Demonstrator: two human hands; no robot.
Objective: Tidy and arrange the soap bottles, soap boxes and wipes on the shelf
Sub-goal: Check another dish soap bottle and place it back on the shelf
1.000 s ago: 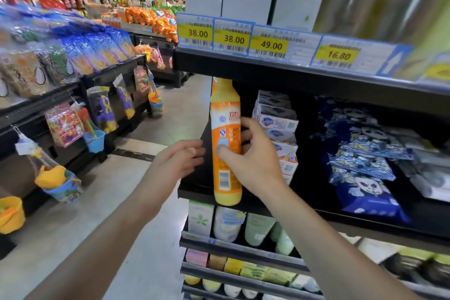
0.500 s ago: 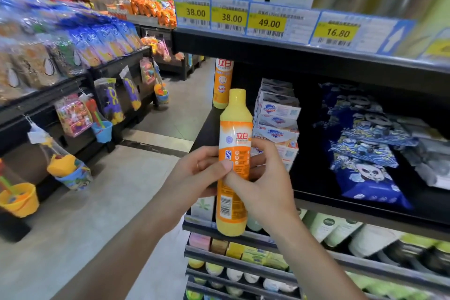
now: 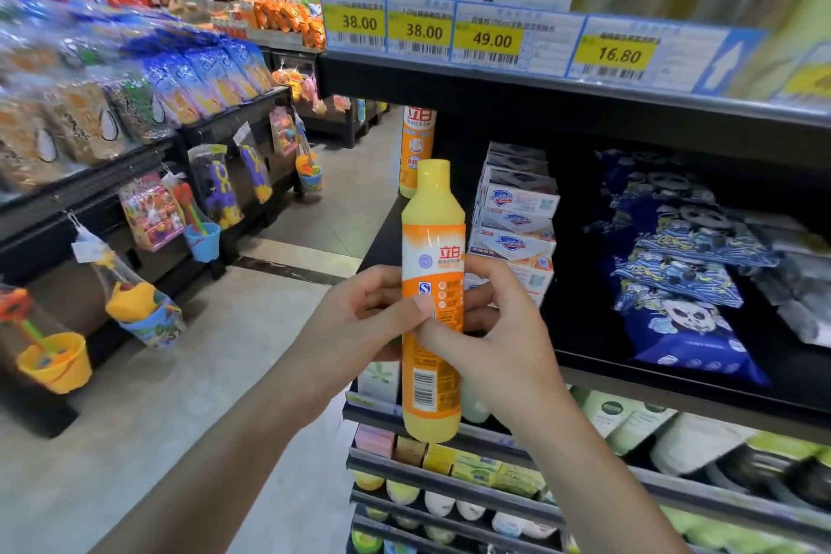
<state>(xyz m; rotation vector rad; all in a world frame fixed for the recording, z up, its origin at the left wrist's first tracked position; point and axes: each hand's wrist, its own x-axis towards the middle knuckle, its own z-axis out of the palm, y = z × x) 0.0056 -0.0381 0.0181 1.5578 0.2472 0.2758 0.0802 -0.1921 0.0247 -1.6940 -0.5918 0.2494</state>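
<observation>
I hold a yellow and orange soap bottle [image 3: 432, 265] upright in front of the black shelf [image 3: 674, 387], off its surface. My left hand [image 3: 355, 319] grips its middle from the left and my right hand [image 3: 490, 328] grips it from the right. A second orange bottle [image 3: 417, 139] stands at the back left of the shelf. A stack of white soap boxes [image 3: 517, 211] sits just right of the held bottle. Blue panda-print wipe packs [image 3: 679, 274] lie overlapping further right, with grey packs [image 3: 800, 283] beside them.
Price tags [image 3: 490, 36] line the shelf edge above. Lower shelves [image 3: 449, 463] hold small boxes and pale bottles. Across the aisle floor [image 3: 180, 418], a black rack [image 3: 135, 175] carries snack bags and hanging toy buckets.
The bottle came off the shelf's front edge and now hangs in front of it in both hands. My left hand closed on it. The second bottle behind it became visible.
</observation>
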